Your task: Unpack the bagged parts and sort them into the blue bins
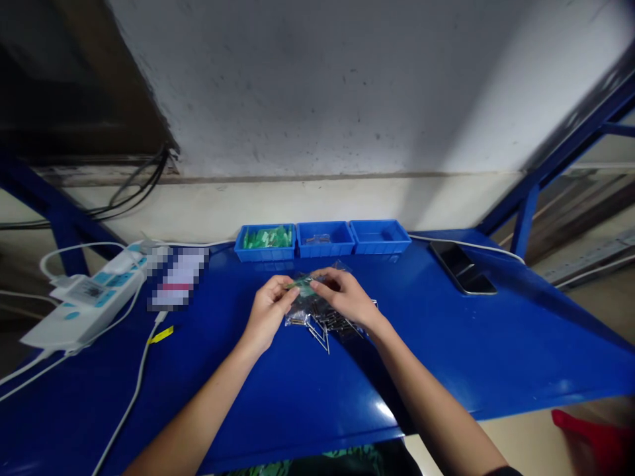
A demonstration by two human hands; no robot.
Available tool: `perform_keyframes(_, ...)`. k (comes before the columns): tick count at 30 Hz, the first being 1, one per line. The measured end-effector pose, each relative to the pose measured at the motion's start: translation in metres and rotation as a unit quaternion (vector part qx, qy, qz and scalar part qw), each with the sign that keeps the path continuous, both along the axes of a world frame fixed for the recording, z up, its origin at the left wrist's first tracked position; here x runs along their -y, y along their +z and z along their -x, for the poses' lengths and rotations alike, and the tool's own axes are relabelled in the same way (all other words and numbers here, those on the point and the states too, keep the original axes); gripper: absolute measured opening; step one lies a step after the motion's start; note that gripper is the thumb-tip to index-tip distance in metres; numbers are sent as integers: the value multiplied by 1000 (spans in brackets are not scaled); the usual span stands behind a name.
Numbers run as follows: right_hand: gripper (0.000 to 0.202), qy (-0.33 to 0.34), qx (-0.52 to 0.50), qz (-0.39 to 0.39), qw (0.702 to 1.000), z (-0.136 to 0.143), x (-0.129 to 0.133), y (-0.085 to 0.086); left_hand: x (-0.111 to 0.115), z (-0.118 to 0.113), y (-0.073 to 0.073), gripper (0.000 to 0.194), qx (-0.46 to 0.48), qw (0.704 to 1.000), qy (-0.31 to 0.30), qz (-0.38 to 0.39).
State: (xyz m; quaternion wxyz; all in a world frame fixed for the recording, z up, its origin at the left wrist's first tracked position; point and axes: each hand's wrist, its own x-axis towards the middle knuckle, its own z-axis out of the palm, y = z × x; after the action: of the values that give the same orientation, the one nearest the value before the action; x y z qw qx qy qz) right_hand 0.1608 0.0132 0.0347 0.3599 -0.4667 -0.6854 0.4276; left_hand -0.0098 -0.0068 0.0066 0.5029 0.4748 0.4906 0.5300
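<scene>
My left hand [272, 305] and my right hand [346, 295] pinch a small clear plastic bag with green on it [304, 285] between them, over the middle of the blue table. Under and beside the hands lie more clear bags [296, 317] and a loose heap of thin metal pins or screws [325, 327]. Part of the heap is hidden by my right hand. Behind the hands stand three blue bins: the left bin [265, 254] holds green packets [268, 237], the middle bin [326, 250] holds a small clear bag [318, 238], and the right bin [381, 247] shows a bare inside.
A white power strip [94, 297] with cables is at the left of the table [278, 403]. Near it lie a blurred-out device [177, 281] and a yellow tag [162, 334]. A black phone [462, 268] rests at the right. A wall rises behind the bins.
</scene>
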Motion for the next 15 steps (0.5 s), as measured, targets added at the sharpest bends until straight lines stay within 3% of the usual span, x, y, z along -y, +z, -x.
perform_keyframes(5, 43, 10, -140, 87, 986, 8, 3, -1, 3, 1, 8, 18, 110, 994, 5, -23)
perform_keyframes(10, 30, -39, -276, 128, 952, 18, 4, -10, 5, -1, 10, 23, 128, 991, -7, -37)
perform_keyframes(12, 39, -60, -301, 129, 943, 22, 5, -13, 3, -2, 9, 32, 143, 989, 19, -16)
perform_keyframes(15, 35, -77, -280, 103, 951, 26, 6, -16, 0, -1, 8, 23, 186, 979, 31, 76)
